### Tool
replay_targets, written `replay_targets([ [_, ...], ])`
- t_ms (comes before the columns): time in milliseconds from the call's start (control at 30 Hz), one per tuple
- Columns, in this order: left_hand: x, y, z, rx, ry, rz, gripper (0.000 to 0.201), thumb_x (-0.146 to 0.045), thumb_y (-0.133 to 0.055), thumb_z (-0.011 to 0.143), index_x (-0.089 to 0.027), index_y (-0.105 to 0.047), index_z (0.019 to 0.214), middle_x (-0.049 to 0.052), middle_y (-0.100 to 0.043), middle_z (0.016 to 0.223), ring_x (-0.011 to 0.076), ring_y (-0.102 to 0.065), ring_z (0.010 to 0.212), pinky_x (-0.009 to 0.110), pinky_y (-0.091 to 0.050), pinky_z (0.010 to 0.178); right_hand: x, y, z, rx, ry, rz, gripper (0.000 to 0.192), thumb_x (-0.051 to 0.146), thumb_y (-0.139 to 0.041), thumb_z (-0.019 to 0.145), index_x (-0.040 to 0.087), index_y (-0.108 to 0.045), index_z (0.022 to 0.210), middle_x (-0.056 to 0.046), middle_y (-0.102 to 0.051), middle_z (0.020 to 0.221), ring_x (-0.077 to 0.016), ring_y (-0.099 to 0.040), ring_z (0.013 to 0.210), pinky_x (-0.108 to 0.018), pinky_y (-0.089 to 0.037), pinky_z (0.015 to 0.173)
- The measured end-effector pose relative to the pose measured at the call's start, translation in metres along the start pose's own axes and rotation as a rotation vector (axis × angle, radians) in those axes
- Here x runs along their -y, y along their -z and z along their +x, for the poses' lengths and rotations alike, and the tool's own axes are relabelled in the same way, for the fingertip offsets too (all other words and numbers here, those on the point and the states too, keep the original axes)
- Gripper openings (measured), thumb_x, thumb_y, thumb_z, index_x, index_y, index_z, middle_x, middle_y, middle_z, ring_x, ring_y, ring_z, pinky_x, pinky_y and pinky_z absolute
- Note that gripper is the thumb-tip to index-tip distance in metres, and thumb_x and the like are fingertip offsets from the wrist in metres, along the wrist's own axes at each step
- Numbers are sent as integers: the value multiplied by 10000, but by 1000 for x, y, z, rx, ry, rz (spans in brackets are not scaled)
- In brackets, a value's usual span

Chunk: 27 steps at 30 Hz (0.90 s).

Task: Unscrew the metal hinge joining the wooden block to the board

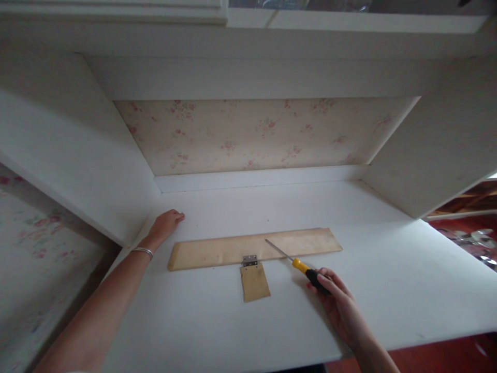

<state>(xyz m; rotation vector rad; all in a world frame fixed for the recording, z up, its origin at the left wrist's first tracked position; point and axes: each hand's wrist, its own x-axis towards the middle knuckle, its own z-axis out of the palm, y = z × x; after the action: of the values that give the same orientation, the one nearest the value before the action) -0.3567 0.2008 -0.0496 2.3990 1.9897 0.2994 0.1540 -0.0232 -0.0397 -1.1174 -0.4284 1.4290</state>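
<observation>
A long pale wooden board (233, 248) lies flat on the white shelf (388, 269). A small metal hinge (250, 260) joins its near edge to a small wooden piece (254, 282). My right hand (337, 303) grips a screwdriver (301, 266) with a yellow and black handle; its metal shaft points left and away, with the tip over the board, right of the hinge. My left hand (166, 224) rests on the shelf beyond the board's left end, fingers curled down, holding nothing. A thin bracelet sits on that wrist.
The shelf sits in a white alcove with side walls (77, 155) left and right and a floral papered back panel (252, 134). The shelf's front edge runs near my right forearm. Red floor and shiny clutter (473, 241) show at the far right.
</observation>
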Motion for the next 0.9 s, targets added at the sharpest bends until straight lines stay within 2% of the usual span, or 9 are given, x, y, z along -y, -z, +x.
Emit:
replay_targets([
  [100,0,2,-1,-5,-27,-3,384,-347,-341,891,-197,-673,1011,49,-629,1056,202,-580,962,286,-418,872,-1,0,0,3,21,-5,222,269,-742,685,224,-609,857,37,-554,938,-103,-582,780,-167,-519,706],
  [200,-4,7,-2,-8,9,3,379,-345,-342,894,-194,-653,1049,52,-618,1071,199,-580,959,291,-426,864,-1,1,0,19,30,-7,196,265,-723,709,219,-606,860,35,-547,947,-106,-580,788,-174,-522,716],
  [300,-20,18,-8,-64,55,18,364,-345,-340,906,-199,-632,1067,55,-606,1070,195,-576,956,290,-431,858,-1,3,0,36,26,7,185,250,-711,723,222,-606,873,36,-544,958,-106,-578,802,-178,-522,734],
  [367,-42,28,-17,-127,40,17,351,-344,-339,917,-196,-630,1043,55,-605,1042,192,-572,943,292,-433,854,-2,4,0,44,30,21,189,243,-707,727,224,-608,886,36,-543,967,-109,-579,817,-180,-523,742],
  [467,-95,42,-41,-188,-151,-81,322,-338,-350,935,-195,-634,985,43,-608,1001,169,-558,942,281,-418,887,-2,4,1,41,18,27,206,240,-710,724,227,-605,901,31,-551,964,-115,-588,816,-175,-525,726],
  [567,-156,48,-71,-172,-330,-194,264,-309,-393,935,-210,-635,971,38,-605,996,155,-543,935,285,-412,893,-1,3,0,35,9,26,204,242,-711,724,224,-599,893,26,-559,960,-115,-591,807,-179,-528,726],
  [667,-207,44,-96,-96,-416,-263,189,-314,-482,905,-222,-626,988,26,-602,1014,160,-528,958,303,-411,899,0,2,-1,30,17,25,202,243,-718,716,218,-597,876,26,-559,954,-112,-588,804,-178,-530,729],
  [767,-238,33,-108,-49,-429,-279,204,-333,-582,849,-218,-608,1017,30,-595,1049,183,-516,992,333,-410,904,1,1,-4,31,21,16,212,250,-727,705,216,-601,871,24,-559,950,-114,-589,797,-177,-532,721],
  [900,-255,19,-110,-30,-407,-218,208,-282,-624,823,-208,-594,1015,31,-595,1040,198,-512,993,353,-409,886,0,3,-6,34,30,30,201,248,-728,703,216,-607,860,29,-551,937,-110,-584,794,-172,-533,714],
])
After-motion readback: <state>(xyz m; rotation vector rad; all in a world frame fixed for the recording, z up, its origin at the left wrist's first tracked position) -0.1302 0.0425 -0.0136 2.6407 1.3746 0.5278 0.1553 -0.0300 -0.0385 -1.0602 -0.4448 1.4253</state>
